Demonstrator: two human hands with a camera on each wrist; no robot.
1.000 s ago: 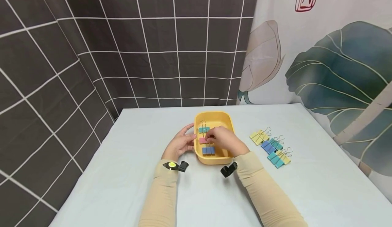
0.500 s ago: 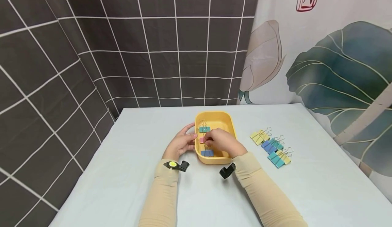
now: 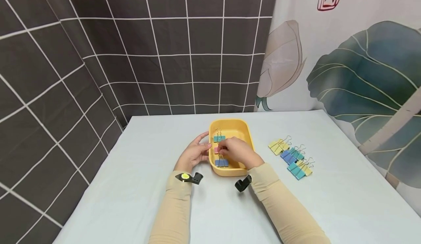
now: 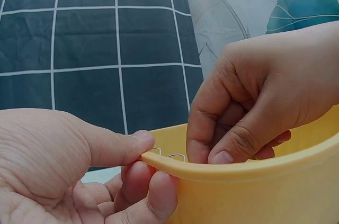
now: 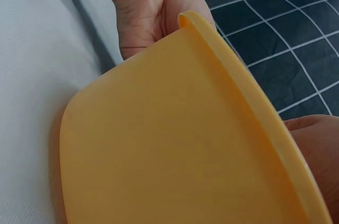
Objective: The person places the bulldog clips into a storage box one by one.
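A yellow plastic tray (image 3: 238, 127) stands on the table, and my left hand (image 3: 194, 154) pinches its left rim. In the left wrist view the left thumb lies over the rim (image 4: 212, 171), with fingers curled below it outside. My right hand (image 3: 238, 150) reaches into the tray, thumb and forefinger pinching the wire handles of a blue binder clip (image 3: 221, 162). Behind that clip a pink binder clip (image 3: 216, 150) is partly covered by the right fingers. Farther back in the tray lies a teal binder clip (image 3: 219, 138). The right wrist view shows mostly the tray's outer wall (image 5: 159, 128).
Right of the tray, more binder clips lie in a loose group on the white table (image 3: 131, 207): yellow ones (image 3: 279, 147), a blue one (image 3: 288, 157) and teal ones (image 3: 296, 171). A dark gridded curtain (image 3: 171, 68) hangs behind the table.
The blue binder clip, with my right hand, has shifted slightly left inside the tray, toward its left wall. My left hand has stayed on the rim.
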